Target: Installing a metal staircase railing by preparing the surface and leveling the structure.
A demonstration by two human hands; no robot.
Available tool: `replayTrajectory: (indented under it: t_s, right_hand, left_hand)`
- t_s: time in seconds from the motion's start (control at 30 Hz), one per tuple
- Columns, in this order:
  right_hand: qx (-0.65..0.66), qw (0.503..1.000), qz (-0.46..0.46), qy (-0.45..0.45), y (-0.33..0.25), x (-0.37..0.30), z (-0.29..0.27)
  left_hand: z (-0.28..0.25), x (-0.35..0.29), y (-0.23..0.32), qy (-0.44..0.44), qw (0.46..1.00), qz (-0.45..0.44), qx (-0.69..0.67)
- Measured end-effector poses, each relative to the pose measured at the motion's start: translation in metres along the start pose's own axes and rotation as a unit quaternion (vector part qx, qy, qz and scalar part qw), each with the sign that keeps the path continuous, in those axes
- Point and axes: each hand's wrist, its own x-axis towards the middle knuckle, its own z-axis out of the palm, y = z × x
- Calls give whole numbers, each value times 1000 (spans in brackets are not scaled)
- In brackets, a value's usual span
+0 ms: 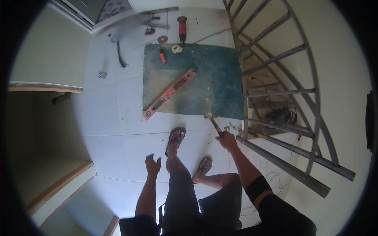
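Observation:
My right hand [227, 141] is closed round the handle of a hammer [215, 124], whose head is at the front edge of a dark green mat [220, 86]. Held over the floor to the left of my feet, my left hand [152, 164] is empty, its thumb and fingers apart. A red spirit level [170, 94] lies slantwise across the mat's left part. On the mat's far edge are a red-handled tool [162, 57] and a small white object [176, 48]. Beyond them lie a cutting disc [162, 39] and a red angle grinder [182, 30].
A grey metal railing [275, 92] with rungs stands along the right. Behind it sits a dark machine with cables [281, 115]. Blurred grey metal pieces [136, 25] are at the far left, near a bundle of thin rods [121, 55]. Reddish debris [232, 126] litters the white tiles.

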Motion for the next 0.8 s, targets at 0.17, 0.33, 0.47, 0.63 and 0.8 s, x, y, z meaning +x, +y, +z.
replayTrajectory:
  t_s: [0.17, 0.33, 0.47, 0.63, 0.8]
  right_hand:
    - [47, 987, 2, 153, 11, 189, 112]
    - [113, 960, -34, 254, 8, 293, 147]
    - [83, 922, -64, 373, 24, 333, 151]
    - [126, 908, -53, 396, 7, 301, 170]
    - [398, 787, -282, 379, -57, 152, 127]
  left_hand:
    - [118, 241, 13, -57, 983, 125, 121]
    - [181, 361, 3, 11, 960, 211, 186]
    - [208, 401, 16, 40, 956, 246, 152]
    - [234, 349, -13, -19, 965, 201, -167]
    - [241, 295, 147, 11, 777, 543, -319]
